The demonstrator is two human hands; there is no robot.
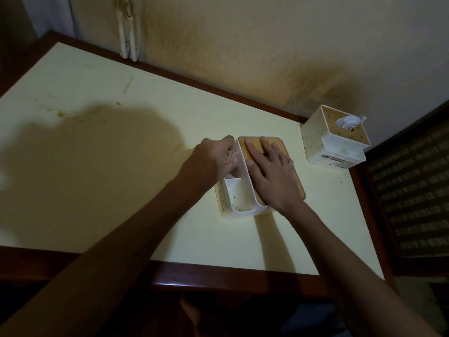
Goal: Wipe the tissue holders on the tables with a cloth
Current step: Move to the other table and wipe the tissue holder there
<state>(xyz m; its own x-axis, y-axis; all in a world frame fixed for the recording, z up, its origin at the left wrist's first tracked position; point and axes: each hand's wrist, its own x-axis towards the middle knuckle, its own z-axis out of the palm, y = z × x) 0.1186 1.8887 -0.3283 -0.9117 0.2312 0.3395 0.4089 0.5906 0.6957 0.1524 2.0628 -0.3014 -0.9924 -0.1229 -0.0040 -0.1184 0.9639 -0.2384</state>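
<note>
A white tissue holder (239, 198) with a wooden lid and open side compartments stands on the pale yellow table (121, 166). My right hand (272, 171) lies flat on its lid, fingers straight. My left hand (213, 159) grips a small bunched cloth (230, 158) and holds it down in the far side compartment. A second white tissue holder (332, 139), with a tissue sticking out of its wooden top, stands at the table's far right corner.
The table has a dark wooden rim (218, 276) and butts against a stained wall (243, 45). Stains mark the table's left part. A dark woven panel (413, 190) stands to the right. White pipes (127, 27) run down the wall.
</note>
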